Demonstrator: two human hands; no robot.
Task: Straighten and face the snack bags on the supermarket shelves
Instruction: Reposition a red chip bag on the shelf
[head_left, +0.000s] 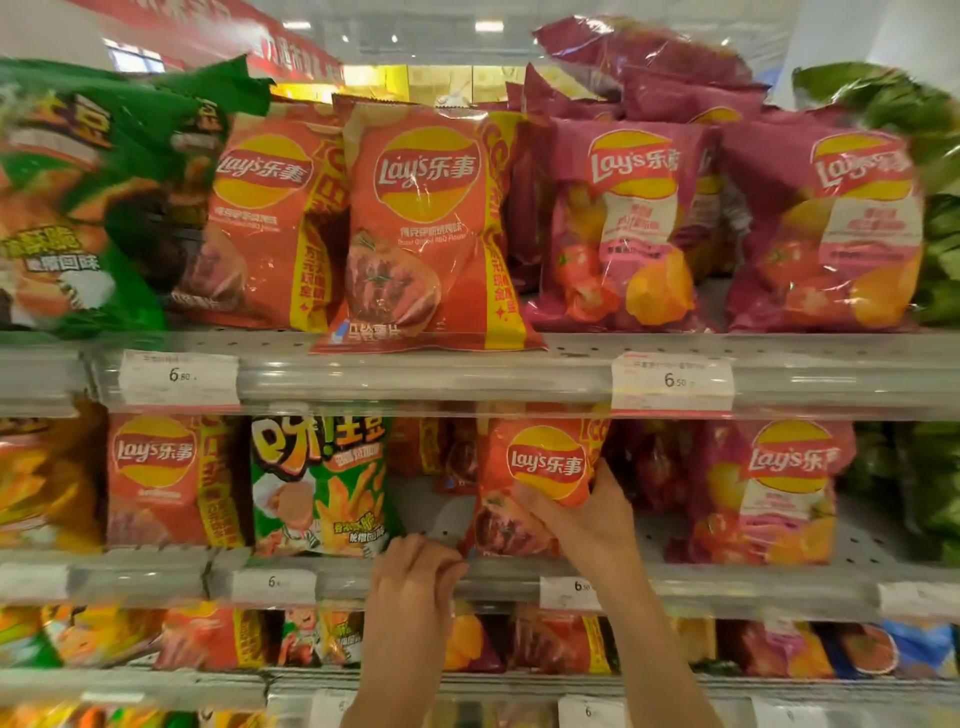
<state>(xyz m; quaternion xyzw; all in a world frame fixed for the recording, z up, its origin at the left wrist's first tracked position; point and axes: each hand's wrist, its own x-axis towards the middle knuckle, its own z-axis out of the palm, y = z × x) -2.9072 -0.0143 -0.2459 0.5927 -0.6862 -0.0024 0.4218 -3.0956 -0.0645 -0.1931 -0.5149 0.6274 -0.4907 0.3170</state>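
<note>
Right hand (582, 514) grips the red bag (535, 483) by its right side, near the middle shelf (727, 577) front edge. Left hand (415, 566) curls on that edge, holding nothing. Bag's light, puffy, crinkly, probably slippery, so grab the sides.

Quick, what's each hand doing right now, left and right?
Left hand: curled closed at the shelf edge, holding nothing visible.
Right hand: gripping the orange Lay's bag.
</note>
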